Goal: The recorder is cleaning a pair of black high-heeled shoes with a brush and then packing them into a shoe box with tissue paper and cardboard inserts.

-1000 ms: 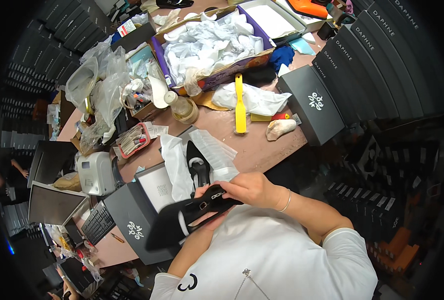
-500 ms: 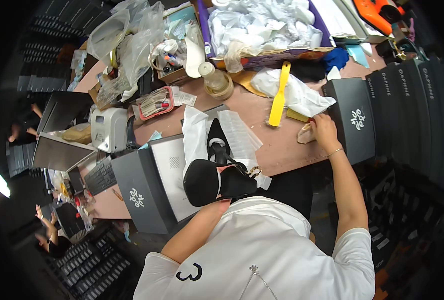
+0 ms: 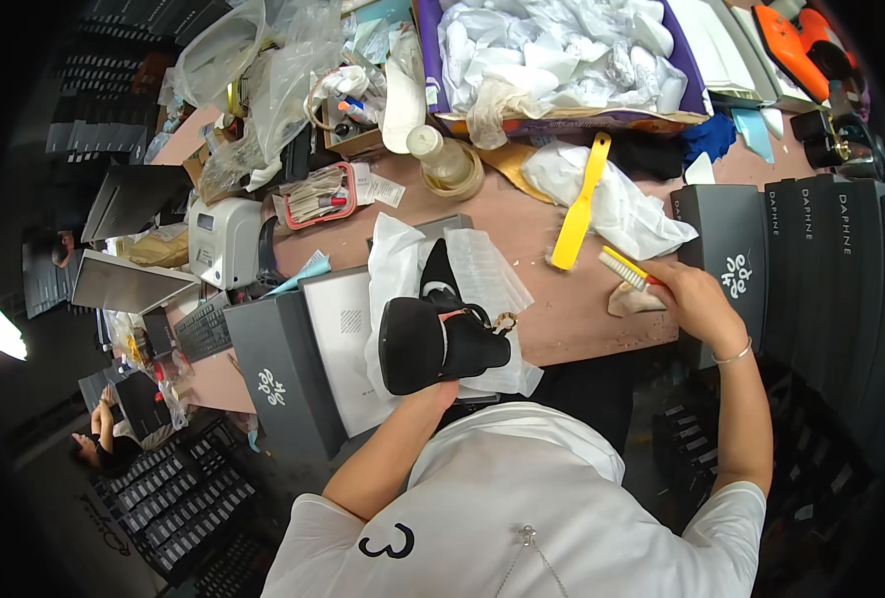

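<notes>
Gripping a white-bristled brush [image 3: 624,268] and a matte black shoe [image 3: 415,346].

Two black shoes [image 3: 411,344] and one red-and-yellow brush [image 3: 623,268] are counted. One bottle [image 3: 439,157] and one keyboard [image 3: 204,327] are listed.

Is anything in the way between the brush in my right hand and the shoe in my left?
Nothing visible blocks the path from the brush in your right hand to the black shoe. White tissue paper beside the shoe appears to lie below that path; the yellow tool lies on the path's far side.
</notes>
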Demonstrator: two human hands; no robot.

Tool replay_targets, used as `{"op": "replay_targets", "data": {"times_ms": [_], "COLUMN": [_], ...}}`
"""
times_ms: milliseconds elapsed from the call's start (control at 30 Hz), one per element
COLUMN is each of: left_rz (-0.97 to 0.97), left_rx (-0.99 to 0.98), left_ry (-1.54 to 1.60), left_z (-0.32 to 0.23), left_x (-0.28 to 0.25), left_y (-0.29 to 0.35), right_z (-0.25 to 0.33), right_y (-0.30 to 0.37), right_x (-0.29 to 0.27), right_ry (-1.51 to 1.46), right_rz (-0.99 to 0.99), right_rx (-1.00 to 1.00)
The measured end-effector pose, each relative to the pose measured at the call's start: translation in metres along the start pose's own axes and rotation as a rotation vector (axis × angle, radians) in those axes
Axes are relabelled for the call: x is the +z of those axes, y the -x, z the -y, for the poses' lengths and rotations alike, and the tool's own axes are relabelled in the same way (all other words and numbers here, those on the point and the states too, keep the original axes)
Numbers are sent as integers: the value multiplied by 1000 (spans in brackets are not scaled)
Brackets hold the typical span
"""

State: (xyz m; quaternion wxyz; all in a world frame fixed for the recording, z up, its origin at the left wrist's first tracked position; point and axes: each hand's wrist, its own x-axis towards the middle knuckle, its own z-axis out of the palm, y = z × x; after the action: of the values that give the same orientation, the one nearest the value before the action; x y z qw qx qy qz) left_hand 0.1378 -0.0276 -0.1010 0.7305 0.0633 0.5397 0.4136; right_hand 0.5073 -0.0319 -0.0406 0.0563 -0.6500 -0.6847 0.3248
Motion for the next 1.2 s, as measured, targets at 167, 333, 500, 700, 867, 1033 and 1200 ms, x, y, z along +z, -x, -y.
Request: {"op": "replay_targets", "data": {"times_ms": [167,333,500,700,867,1033,1200], "left_rz": [65,367,88,368,148,428,283], "left_rx": [62,461,216,452,410,339,358], "left_ry": [11,-483,-245,-419,-695,-353,-487], "left_z": [-8,-13,-52,-91,-85,-81,-83], "left_x": [12,-9,5,-38,-16,-50,-42], "left_y": [-2,0,19,0,24,6,21], "right_z": [69,153,192,190,220,207,230], "right_y": [28,24,15,79,34,71,31], "right_x": [18,69,122,73,119,91,140], "right_ry": [-329,209,282,208,149,123,132], "right_rz": [-175,-89,-115,200,-184,144,-172], "right_rx": [-127,-467,-416,-310,-379,-327,-366]}}
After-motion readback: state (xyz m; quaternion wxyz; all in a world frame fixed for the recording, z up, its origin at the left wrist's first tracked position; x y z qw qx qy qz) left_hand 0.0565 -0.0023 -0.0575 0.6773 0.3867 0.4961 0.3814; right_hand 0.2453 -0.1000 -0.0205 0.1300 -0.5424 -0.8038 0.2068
